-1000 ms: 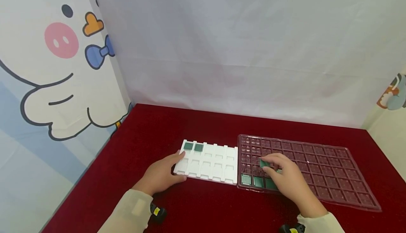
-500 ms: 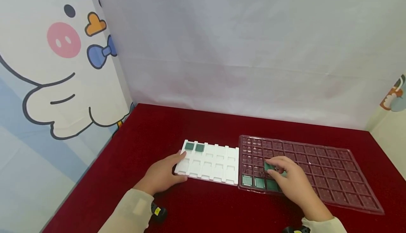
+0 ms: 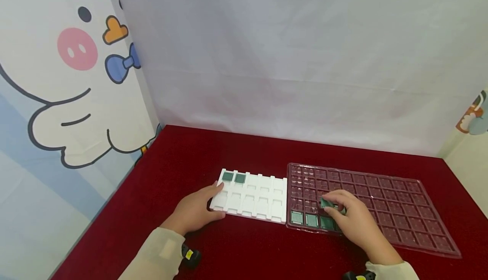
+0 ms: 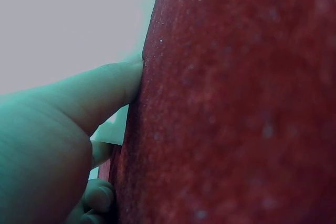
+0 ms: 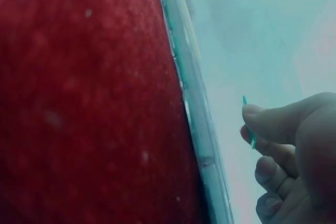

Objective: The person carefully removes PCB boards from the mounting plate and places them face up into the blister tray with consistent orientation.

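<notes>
My left hand (image 3: 196, 209) grips the left end of a white compartment tray (image 3: 263, 193), its thumb at the near corner and fingers along the side. Two green square chips (image 3: 239, 178) sit in that tray's back row, at the left. My right hand (image 3: 352, 216) pinches another green chip (image 3: 326, 203) between thumb and finger. In the right wrist view this chip (image 5: 249, 123) shows edge-on, held apart from the clear plastic tray (image 5: 191, 93). Several green chips (image 3: 311, 220) lie in the clear tray's front row; the right hand hides part of that row.
The clear gridded tray (image 3: 400, 206) stands right beside the white one and reaches far to the right. Both lie on a dark red cloth (image 3: 244, 250). A white curtain (image 3: 286, 59) hangs behind, and a cartoon-printed cloth (image 3: 76, 102) hangs at the left.
My right hand, with the chip pinched in it, has shifted slightly to the right over the clear tray. My left hand keeps its hold on the white tray.
</notes>
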Tool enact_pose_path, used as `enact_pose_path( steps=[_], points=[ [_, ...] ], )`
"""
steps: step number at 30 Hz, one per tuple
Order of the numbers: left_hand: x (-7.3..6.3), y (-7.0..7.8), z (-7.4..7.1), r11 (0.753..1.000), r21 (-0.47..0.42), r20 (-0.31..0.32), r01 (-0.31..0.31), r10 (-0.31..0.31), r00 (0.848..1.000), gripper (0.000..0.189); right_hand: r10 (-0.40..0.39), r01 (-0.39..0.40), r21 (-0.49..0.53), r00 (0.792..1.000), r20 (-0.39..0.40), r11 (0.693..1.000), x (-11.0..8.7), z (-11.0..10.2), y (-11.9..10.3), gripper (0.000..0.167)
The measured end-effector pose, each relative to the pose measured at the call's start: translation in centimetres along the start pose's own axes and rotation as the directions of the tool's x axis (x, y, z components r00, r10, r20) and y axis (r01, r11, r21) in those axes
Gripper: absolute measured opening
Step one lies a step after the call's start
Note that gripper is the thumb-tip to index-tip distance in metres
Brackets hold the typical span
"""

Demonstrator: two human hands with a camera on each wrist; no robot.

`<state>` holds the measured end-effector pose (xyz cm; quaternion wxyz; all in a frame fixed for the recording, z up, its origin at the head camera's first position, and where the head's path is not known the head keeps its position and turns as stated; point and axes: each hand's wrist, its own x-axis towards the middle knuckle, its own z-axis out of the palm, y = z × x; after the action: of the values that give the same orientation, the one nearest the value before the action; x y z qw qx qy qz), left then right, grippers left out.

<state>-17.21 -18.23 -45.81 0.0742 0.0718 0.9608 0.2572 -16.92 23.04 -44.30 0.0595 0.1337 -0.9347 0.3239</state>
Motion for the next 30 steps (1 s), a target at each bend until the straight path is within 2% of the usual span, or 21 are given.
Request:
enact_pose_path(
  steps=[17,30],
  points=[
    [0.0,0.0,0.0,1.000,0.000,0.002,0.009,-0.009,1.000,0.084,0.060,-0.060,0.003,0.996,0.063,0.998,0.0,0.6,1.0,0.029],
    [-0.1,0.1,-0.1,1.000,0.009,-0.006,-0.005,0.005,1.000,0.083,0.022,-0.021,-0.014,0.997,0.075,1.000,0.0,0.6,1.1,0.028]
  ],
)
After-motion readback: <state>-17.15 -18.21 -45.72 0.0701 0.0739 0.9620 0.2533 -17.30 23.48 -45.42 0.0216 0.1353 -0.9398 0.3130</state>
